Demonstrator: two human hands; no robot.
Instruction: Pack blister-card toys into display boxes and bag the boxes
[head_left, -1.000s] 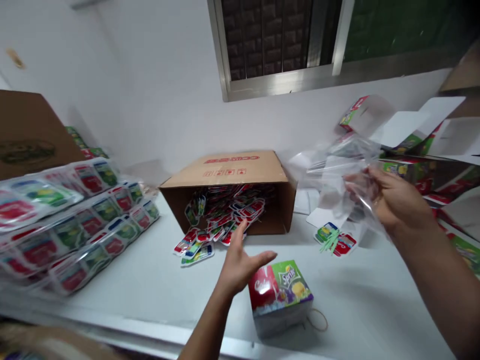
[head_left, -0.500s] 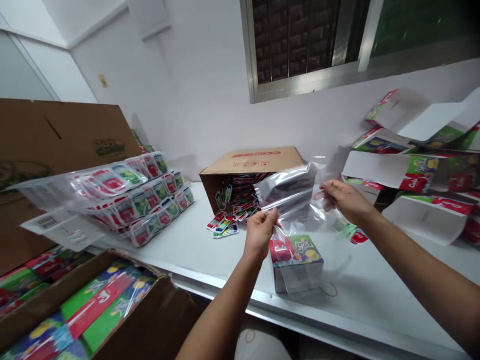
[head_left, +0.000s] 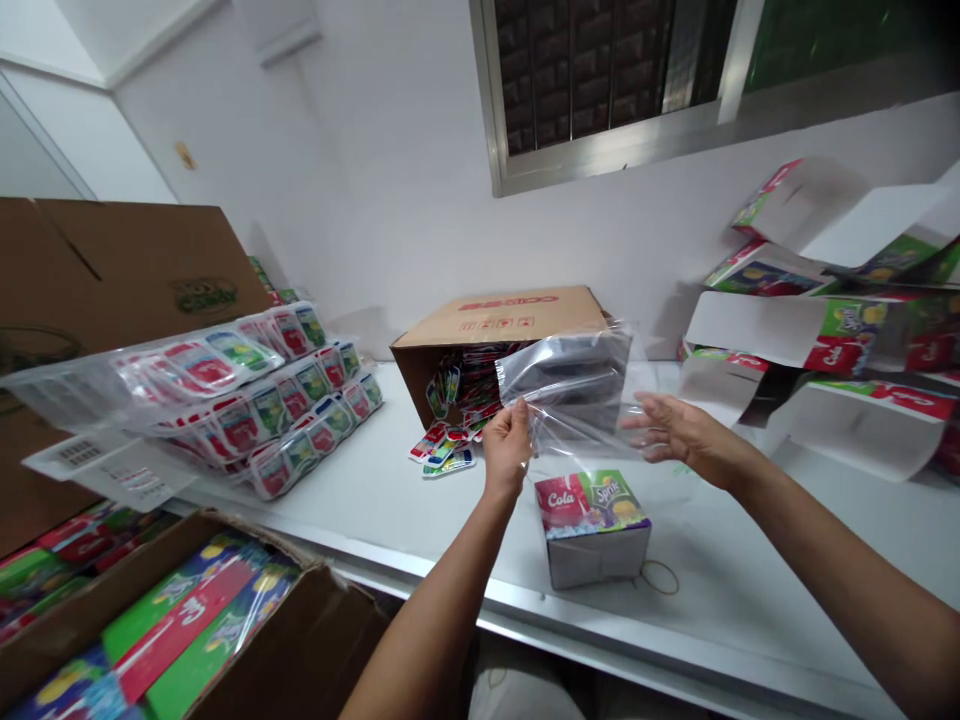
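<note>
My left hand (head_left: 508, 445) is closed, pinching the left edge of a clear plastic bag (head_left: 574, 380) held up above the table. At the bag's right side, my right hand (head_left: 686, 435) is open with its fingers spread; whether they touch the film I cannot tell. Below the bag, a small printed box (head_left: 596, 505) marked Cola and Sprite sits on the white table. A thin rubber band (head_left: 660, 577) lies by the box's right corner.
A tipped carton (head_left: 502, 315) spills small packets (head_left: 446, 450) behind the bag. Left are bagged rows of packets (head_left: 262, 420) and an open carton (head_left: 300, 620) of printed boxes. Unfolded printed boxes (head_left: 810, 330) pile up on the right, below a window (head_left: 600, 150).
My right hand has opened from a pinch on the bag, its fingers now spread. The bag has shifted slightly left and now hangs clear of the printed box's front.
</note>
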